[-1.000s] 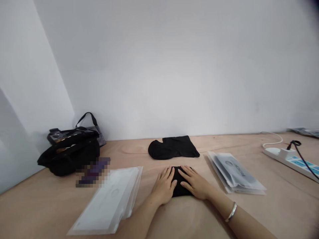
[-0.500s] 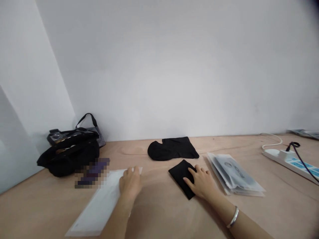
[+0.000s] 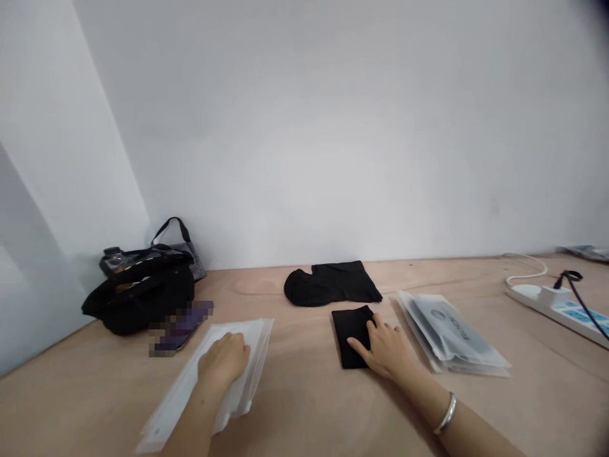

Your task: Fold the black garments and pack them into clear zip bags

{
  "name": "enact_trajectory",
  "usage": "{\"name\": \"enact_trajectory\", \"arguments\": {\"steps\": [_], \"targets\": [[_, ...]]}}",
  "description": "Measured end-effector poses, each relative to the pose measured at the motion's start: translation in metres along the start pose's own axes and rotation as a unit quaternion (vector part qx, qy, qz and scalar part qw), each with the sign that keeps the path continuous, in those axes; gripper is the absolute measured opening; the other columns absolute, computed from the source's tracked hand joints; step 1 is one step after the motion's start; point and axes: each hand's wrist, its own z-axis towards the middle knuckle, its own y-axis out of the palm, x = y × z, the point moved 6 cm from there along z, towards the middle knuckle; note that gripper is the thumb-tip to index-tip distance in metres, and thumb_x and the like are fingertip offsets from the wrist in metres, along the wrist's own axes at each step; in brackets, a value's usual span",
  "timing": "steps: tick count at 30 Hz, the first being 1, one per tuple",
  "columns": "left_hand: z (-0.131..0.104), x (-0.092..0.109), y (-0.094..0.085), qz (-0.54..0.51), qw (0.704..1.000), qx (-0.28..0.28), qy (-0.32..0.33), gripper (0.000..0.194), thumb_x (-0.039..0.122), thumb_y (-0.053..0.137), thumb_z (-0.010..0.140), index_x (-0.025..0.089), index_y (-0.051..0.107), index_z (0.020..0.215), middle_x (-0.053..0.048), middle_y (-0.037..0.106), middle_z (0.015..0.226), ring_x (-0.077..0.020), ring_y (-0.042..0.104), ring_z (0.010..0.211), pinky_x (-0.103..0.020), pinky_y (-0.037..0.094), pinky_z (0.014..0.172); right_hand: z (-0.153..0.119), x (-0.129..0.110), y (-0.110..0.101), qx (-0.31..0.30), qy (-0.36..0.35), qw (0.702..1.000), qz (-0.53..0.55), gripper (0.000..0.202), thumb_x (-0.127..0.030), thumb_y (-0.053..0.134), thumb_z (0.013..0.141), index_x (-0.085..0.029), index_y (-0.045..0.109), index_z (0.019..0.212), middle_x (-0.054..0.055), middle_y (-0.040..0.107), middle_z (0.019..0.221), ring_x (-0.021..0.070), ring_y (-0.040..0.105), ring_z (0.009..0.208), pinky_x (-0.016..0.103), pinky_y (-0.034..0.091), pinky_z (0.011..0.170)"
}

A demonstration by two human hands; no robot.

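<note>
A frosted plastic zip bag (image 3: pixel 254 374) lies flat on the table at the left, its right edge creased and partly raised. My left hand (image 3: pixel 226 358) is on top of it, fingers curled into a closed grip on the film; the fingertips are hidden. To the right, a black cloth folded into a small rectangle (image 3: pixel 351 330) lies under my right hand (image 3: pixel 385 346). Thumb and fingers of that hand are spread, resting on the cloth's right part. Behind it lies another black cloth piece (image 3: pixel 333 284), with a rounded left end.
Filled frosted zip bags (image 3: pixel 454 333) are stacked right of my right hand. A white power strip (image 3: pixel 561 311) with cables is at the far right. At left are a black bag (image 3: pixel 143 301), a striped bag (image 3: pixel 193 254) and a partly pixelated phone-like object (image 3: pixel 190 327). A wall (image 3: pixel 333 158) stands behind.
My left hand has moved left and nearer to me, closing into a fist, and the zip bag has creased. The folded cloth has turned straighter under my right hand.
</note>
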Motion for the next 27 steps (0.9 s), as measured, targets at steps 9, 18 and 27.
{"name": "enact_trajectory", "arguments": {"steps": [9, 18, 27], "targets": [[-0.009, 0.116, -0.012, -0.051, 0.984, 0.064, 0.157, 0.016, 0.021, 0.044, 0.074, 0.020, 0.060, 0.070, -0.008, 0.063, 0.090, -0.0260, 0.057, 0.091, -0.033, 0.041, 0.072, -0.003, -0.013, 0.003, -0.080, -0.233, 0.963, 0.111, 0.080, -0.071, 0.039, 0.071, -0.024, 0.028, 0.135, 0.011, 0.025, 0.141, 0.0322, 0.010, 0.130, 0.055, 0.002, 0.101], [0.009, 0.173, 0.046, -0.160, 0.957, 0.085, 0.228, 0.021, 0.018, 0.042, 0.080, 0.019, 0.062, 0.073, -0.007, 0.062, 0.101, -0.0203, 0.054, 0.098, -0.031, 0.038, 0.083, 0.002, -0.005, 0.023, -0.130, -0.170, 0.966, 0.146, 0.051, -0.053, 0.025, 0.087, -0.034, 0.025, 0.134, 0.005, 0.019, 0.144, 0.0290, 0.009, 0.131, 0.056, 0.004, 0.100], [0.009, 0.179, 0.065, -0.209, 0.946, 0.089, 0.231, 0.026, 0.017, 0.037, 0.083, 0.018, 0.063, 0.083, -0.006, 0.058, 0.112, -0.0173, 0.048, 0.108, -0.029, 0.032, 0.093, -0.001, -0.012, 0.018, -0.139, -0.095, 0.958, 0.231, 0.053, -0.056, 0.019, 0.087, -0.034, 0.026, 0.134, 0.002, 0.019, 0.144, 0.0264, 0.007, 0.131, 0.052, 0.004, 0.102]]}}
